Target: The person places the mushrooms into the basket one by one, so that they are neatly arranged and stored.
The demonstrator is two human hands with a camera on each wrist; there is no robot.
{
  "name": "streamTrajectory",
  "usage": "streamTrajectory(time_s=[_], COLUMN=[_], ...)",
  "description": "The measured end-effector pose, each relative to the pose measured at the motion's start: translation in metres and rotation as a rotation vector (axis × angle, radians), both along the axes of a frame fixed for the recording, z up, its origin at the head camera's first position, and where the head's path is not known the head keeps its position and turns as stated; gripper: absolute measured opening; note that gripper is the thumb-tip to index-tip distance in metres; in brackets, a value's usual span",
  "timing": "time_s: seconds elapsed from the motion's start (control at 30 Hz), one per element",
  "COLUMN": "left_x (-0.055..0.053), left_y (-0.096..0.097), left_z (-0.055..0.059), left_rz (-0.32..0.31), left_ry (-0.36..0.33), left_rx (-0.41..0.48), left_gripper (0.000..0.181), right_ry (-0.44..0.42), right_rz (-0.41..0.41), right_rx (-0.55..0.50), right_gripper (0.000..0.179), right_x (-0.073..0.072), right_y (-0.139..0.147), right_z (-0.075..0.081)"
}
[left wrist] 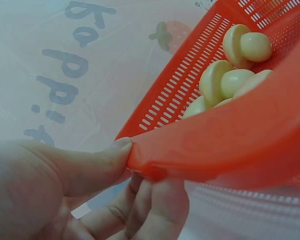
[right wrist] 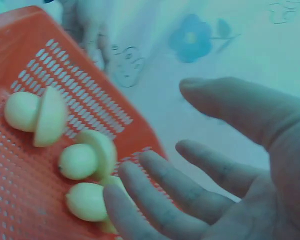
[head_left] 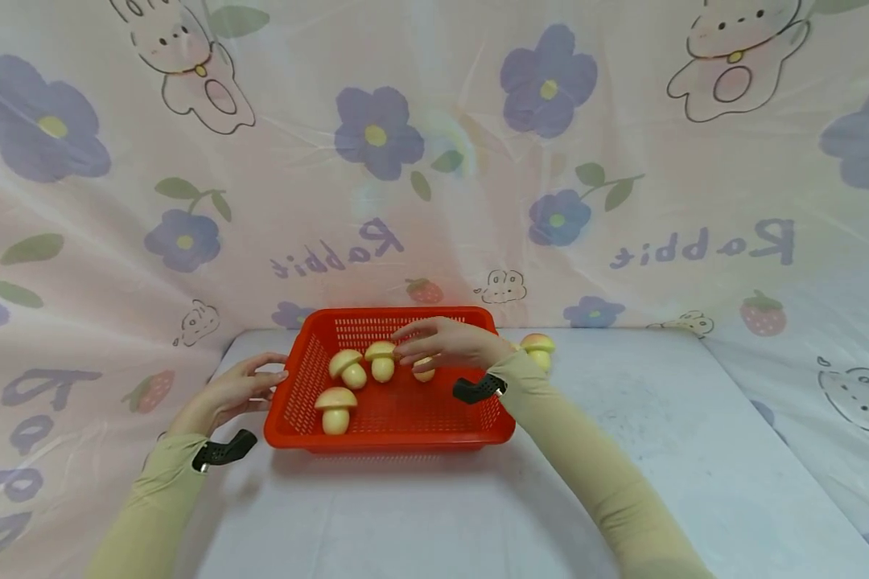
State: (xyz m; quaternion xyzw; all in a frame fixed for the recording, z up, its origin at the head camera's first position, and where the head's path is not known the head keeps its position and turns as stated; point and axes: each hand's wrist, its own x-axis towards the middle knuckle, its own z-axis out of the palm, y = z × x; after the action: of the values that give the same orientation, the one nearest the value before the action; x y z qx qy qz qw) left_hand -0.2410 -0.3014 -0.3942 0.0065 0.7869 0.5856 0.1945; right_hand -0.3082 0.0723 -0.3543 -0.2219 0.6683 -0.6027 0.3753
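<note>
A red plastic basket (head_left: 391,441) with slotted walls stands on the table. My left hand (head_left: 226,394) holds its left rim, and in the left wrist view the thumb (left wrist: 97,167) lies on top with the fingers underneath. Inside are several pale yellow toy mushrooms, among them one near the front left (head_left: 336,410) and one further back (head_left: 381,361). My right hand (head_left: 452,344) hovers over the basket's back right part, fingers spread and holding nothing. It partly hides another mushroom (head_left: 424,370) in the basket.
Right of the basket, beside my right sleeve, stands another mushroom (head_left: 538,347); a piece of yellow shows next to it, mostly hidden. The white table (head_left: 623,450) extends to the right. A patterned curtain (head_left: 463,177) hangs behind and at the sides.
</note>
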Motion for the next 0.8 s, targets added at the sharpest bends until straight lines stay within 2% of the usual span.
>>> streamTrajectory(time_s=[0.2, 0.37, 0.7, 0.8], left_x=[0.000, 0.000, 0.001, 0.001], left_y=[0.000, -0.002, -0.002, -0.002], left_z=[-0.002, -0.004, -0.001, 0.000], left_rz=[-0.001, 0.009, -0.009, -0.013], left_ry=[0.000, -0.005, 0.003, 0.004], left_rx=[0.003, -0.005, -0.003, 0.002], left_gripper=[0.058, 0.058, 0.058, 0.059], right_ry=[-0.019, 0.005, 0.077, 0.087], right_rz=[-0.034, -0.141, -0.200, -0.252], right_rx=[-0.123, -0.123, -0.122, -0.115], right_gripper=[0.050, 0.055, 0.052, 0.048], right_x=[0.001, 0.000, 0.002, 0.002], right_y=[0.038, 0.069, 0.126, 0.144], right_z=[0.014, 0.019, 0.019, 0.015])
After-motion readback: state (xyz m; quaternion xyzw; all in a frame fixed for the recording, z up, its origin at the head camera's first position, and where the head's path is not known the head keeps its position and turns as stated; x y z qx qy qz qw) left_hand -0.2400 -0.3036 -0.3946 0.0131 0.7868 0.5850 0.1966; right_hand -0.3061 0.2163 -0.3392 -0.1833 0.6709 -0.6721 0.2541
